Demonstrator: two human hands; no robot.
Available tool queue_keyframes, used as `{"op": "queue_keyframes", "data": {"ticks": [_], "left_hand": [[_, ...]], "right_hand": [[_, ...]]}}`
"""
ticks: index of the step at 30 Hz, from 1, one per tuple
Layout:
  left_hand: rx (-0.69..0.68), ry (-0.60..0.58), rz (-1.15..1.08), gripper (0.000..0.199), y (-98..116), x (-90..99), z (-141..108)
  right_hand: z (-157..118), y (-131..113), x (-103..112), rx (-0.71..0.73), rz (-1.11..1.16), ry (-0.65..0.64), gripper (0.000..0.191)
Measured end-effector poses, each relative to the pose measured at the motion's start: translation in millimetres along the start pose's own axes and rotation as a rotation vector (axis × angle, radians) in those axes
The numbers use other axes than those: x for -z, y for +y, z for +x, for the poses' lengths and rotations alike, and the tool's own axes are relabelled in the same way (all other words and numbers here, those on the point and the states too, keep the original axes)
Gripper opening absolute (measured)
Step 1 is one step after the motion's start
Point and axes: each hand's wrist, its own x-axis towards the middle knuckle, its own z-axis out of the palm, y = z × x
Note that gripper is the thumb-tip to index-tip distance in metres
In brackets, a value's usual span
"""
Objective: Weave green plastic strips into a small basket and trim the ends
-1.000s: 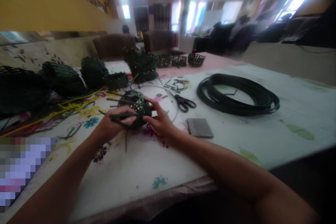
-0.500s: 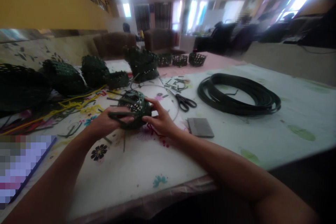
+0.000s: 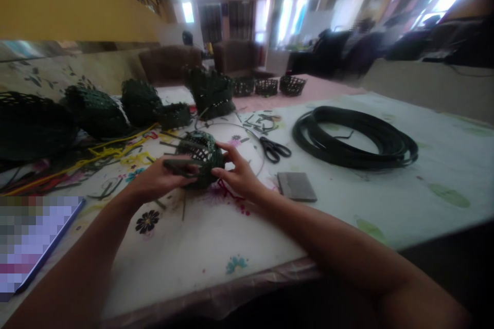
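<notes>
- Fingers of my left hand (image 3: 156,182) are drawn together, pinching a dark green strip (image 3: 177,166) at the mouth of the small basket (image 3: 208,157); some tips are hidden.
- Thumb and forefinger of my right hand (image 3: 241,172) are spread apart, both pressed to the basket's outer wall. I cannot tell how the other fingers sit behind it.
- I have this basket between my 2 hands, tipped on its side with its mouth to the left and loose ends jutting out. It is well in from the near edge of the flowered tabletop (image 3: 185,267).
- Beyond my right forearm lies 1 flat grey block (image 3: 297,186).
- Farther from the near edge are black-handled scissors (image 3: 273,151), and to their right, toward the tabletop's right edge, a thick coil (image 3: 339,158) of dark strip.
- Past my left hand I see yellow strips (image 3: 116,153) in a tangle; short offcuts (image 3: 262,124) are scattered beyond the scissors.
- Dark woven baskets (image 3: 96,110) crowd the tabletop's left side.
- At its pink far end, 3 small openwork baskets (image 3: 266,87) stand in a row.
- Past the far edge are 2 brown chairs (image 3: 237,56), blurred.
</notes>
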Motion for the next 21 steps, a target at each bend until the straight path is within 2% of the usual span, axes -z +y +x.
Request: {"op": "queue_keyframes", "data": {"ticks": [2,5,10,13,18,21], "left_hand": [[0.004,0.049,-0.005,0.025,-1,-4.4,0],[-0.062,0.099,0.03,0.021,2,-8.6,-1],[-0.134,0.105,0.122,0.017,10,-4.8,-2],[-0.07,0.063,0.103,0.023,8,1.3,-2],[0.072,-0.075,-0.079,0.031,-3,11.7,-7],[0.075,-0.115,-0.039,0.032,-4,15.3,-8]], "right_hand": [[-1,0,-1,0.002,0.0,0.015,0.062],[-4,-3,-4,-0.01,0.029,-0.003,0.061],[-8,-7,-9,-0.038,0.078,-0.08,0.064],[-8,-5,-9,-0.059,0.069,-0.055,0.064],[-7,-2,-8,-0.068,0.054,-0.051,0.065],[-6,-2,-8,-0.074,0.047,-0.046,0.067]]}}
